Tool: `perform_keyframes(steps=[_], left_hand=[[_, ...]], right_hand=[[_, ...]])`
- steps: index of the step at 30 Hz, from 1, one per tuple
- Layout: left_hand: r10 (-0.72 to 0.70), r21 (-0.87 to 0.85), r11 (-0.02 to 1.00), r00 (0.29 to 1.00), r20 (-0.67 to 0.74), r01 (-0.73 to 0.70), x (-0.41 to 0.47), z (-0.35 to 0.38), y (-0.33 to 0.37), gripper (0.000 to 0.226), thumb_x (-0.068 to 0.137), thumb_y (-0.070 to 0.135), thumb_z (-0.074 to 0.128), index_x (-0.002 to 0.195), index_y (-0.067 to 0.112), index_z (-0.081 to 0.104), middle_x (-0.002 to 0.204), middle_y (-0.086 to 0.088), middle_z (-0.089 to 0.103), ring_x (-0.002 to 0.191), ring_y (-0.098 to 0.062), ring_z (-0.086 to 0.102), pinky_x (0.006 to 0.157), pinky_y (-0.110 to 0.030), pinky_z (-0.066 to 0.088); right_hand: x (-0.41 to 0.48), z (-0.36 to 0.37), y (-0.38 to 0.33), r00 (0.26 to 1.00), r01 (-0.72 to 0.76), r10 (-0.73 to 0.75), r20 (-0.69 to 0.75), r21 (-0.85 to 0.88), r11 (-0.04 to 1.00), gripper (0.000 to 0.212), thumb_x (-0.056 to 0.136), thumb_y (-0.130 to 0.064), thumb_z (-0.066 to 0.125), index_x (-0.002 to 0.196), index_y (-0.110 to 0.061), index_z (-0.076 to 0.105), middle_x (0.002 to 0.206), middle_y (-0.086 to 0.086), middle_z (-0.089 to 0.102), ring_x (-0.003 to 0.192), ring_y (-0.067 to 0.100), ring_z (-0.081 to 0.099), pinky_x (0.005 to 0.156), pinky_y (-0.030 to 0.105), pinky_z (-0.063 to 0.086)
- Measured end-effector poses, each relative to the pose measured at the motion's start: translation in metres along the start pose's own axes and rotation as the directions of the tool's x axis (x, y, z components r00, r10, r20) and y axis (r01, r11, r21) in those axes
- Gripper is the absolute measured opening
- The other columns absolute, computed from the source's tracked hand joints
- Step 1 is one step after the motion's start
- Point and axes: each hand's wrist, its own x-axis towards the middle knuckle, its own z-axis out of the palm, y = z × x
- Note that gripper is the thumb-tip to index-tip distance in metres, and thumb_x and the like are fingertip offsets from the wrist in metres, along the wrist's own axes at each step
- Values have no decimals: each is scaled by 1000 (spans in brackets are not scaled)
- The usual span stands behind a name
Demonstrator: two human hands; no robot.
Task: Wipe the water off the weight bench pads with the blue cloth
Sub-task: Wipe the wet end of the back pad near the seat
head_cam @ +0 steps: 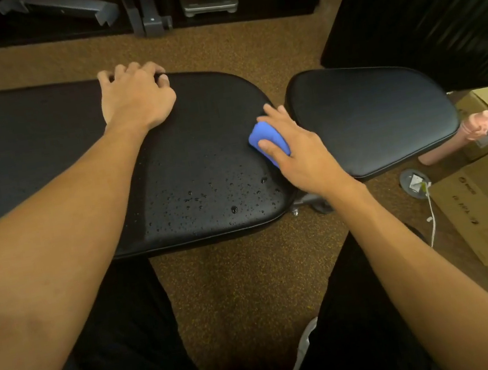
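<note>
trousers (118,346): dark, nearest the camera; the person faces the bench side-on.
floor (250,279): brown speckled carpet under and around the bench.
water droplets (233,209): scattered over the near right part of the long pad, thickest by its near edge.
long pad (39,136): black, runs off to the left; the far and left parts look dry, though the dark surface makes this hard to tell.
cardboard box (487,211): on the floor to the right, with a white cable (431,220) beside it.
blue cloth (267,137): folded small, lying on the right end of the long pad, just beside the gap.
right hand (298,151): grasps the cloth, thumb on top and fingers wrapped over its far side, pressing it down.
seat pad (368,115): black, across the gap to the right; no drops visible on it.
left hand (134,96): braced on the long pad, fingers curled over its far edge, gripping it.
step: wiping the wet end of the long pad.
how to do it well: keep the cloth flat, pull it toward the near edge in overlapping passes through the droplets, refold to a dry face once it is soaked, and keep the left hand steadying the pad.
risk: a bunched cloth may smear the drops instead of lifting them.
</note>
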Motion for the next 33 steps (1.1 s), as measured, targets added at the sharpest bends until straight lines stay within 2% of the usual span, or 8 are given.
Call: perform_keyframes(steps=[3, 9, 14, 18, 23, 25, 29, 33], left_hand=[[0, -4, 1000, 1000, -8, 0, 0, 0, 1, 47, 109, 42, 35, 145, 25, 61, 141, -14, 63, 136, -38, 50, 118, -56, 26], [6, 2, 1000, 1000, -8, -6, 0, 1, 0, 46, 109, 42, 36, 144, 25, 61, 142, -15, 62, 136, -38, 49, 118, -56, 26], [10, 10, 1000, 1000, -8, -10, -1, 1, 1, 47, 109, 43, 36, 145, 25, 60, 142, -16, 62, 136, -39, 49, 118, -56, 25], [6, 8, 1000, 1000, -3, -6, 0, 1, 0, 47, 108, 43, 36, 144, 25, 60, 141, -16, 62, 135, -39, 50, 118, -57, 26], [13, 12, 1000, 1000, 0, -13, -2, -1, 1, 47, 109, 42, 36, 145, 24, 60, 141, -17, 62, 135, -39, 50, 118, -57, 26], [12, 14, 1000, 1000, -4, -12, -2, -1, 1, 47, 108, 42, 36, 145, 24, 60, 141, -17, 62, 136, -39, 50, 118, -57, 26], [12, 9, 1000, 1000, -6, -12, -2, -1, 1, 47, 109, 41, 36, 145, 24, 60, 141, -18, 62, 135, -40, 50, 117, -57, 27], [11, 13, 1000, 1000, -1, -11, -2, -2, 2, 47, 109, 41, 36, 145, 24, 60, 141, -17, 62, 135, -40, 50, 117, -57, 27]], right_hand=[[6, 10, -10, 999, -17, 18, -35, 5, 1000, 52, 111, -37, 49, 159, -22, 41, 173, -6, 26, 163, 15, 8, 131, 38, 10], [-28, 7, -6, 999, 12, -13, 31, 12, 1000, 52, 110, -37, 51, 160, -25, 41, 172, -11, 27, 162, 7, 9, 129, 31, 4], [-4, 15, -18, 995, -65, 66, -78, 19, 998, 50, 111, -38, 48, 159, -24, 42, 172, -7, 27, 163, 15, 9, 130, 46, 7], [-41, 11, -7, 997, 70, -71, 17, 25, 997, 49, 110, -35, 51, 158, -25, 44, 169, -12, 33, 161, 6, 14, 132, 39, 9], [-19, 11, -7, 996, -40, 44, -80, 60, 997, 48, 111, -35, 50, 157, -24, 45, 171, -8, 30, 162, 13, 11, 132, 41, 15], [-16, 16, -13, 999, 4, -3, -45, 17, 1000, 47, 111, -35, 50, 156, -23, 46, 170, -8, 33, 162, 14, 13, 133, 44, 10], [-35, 4, -1, 985, 152, -151, 81, -8, 988, 50, 110, -34, 52, 158, -22, 44, 168, -10, 35, 160, 7, 17, 133, 36, 8], [-6, 9, -10, 999, 27, -26, -37, 14, 1000, 46, 110, -36, 51, 155, -23, 47, 171, -7, 31, 162, 14, 14, 132, 47, 15]])
